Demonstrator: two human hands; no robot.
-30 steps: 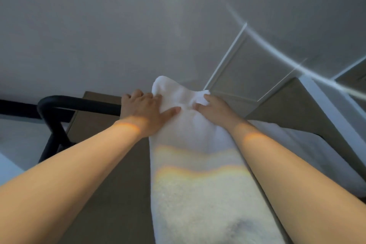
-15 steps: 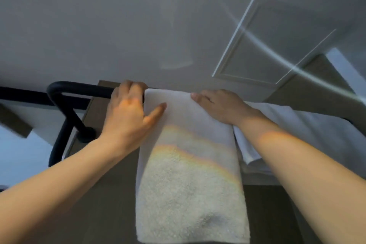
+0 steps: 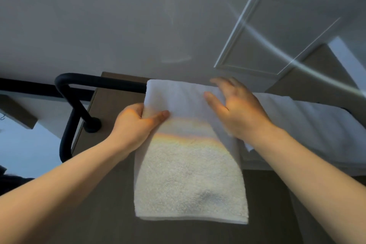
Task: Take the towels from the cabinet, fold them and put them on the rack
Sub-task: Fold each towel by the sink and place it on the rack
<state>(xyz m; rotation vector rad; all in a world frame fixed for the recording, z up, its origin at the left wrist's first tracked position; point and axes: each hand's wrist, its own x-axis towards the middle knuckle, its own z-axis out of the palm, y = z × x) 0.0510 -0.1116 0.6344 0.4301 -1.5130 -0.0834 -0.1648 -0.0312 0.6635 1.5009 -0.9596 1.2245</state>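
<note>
A folded white towel [image 3: 190,174] hangs over the black rail of the rack [image 3: 99,82], its lower edge level across the front. My left hand [image 3: 136,123] pinches the towel's left edge a little below the rail, thumb on the front face. My right hand [image 3: 235,109] lies flat on the towel's upper right part with its fingers spread and straight. A second white towel [image 3: 309,117] hangs over the same rail just to the right, partly behind my right arm.
The rack's black tube bends down at the left end to a round wall mount [image 3: 92,126]. A brown wall panel [image 3: 111,103] lies behind the rail. Above are the grey ceiling and a framed hatch [image 3: 267,31].
My left hand slid from the top of the rail down the towel's left edge. My right hand moved slightly down and spread flat. The towel now hangs lower and straighter.
</note>
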